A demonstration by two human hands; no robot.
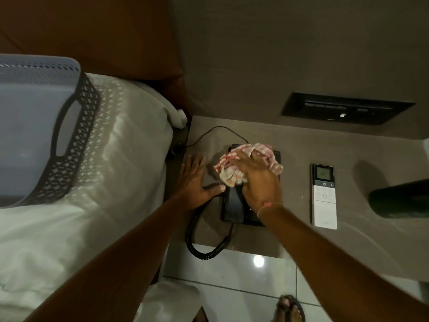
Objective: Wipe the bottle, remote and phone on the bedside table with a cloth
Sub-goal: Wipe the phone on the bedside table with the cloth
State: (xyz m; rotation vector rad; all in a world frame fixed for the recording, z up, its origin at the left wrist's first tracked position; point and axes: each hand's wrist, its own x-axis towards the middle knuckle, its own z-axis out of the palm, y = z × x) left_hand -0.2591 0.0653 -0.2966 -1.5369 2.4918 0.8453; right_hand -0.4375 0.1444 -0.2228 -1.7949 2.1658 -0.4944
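The right hand presses the bunched cloth onto the phone — long axis near-to-far — while the left hand, flat and empty, braces its left edge; the remote lies just right, nearer the right hand's grip.

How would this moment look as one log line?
step: wiping phone | right hand: cloth on phone | left hand: flat on table, beside phone

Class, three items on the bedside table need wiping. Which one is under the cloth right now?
The phone: the right hand presses the checked cloth onto it, while remote and dark bottle lie untouched.
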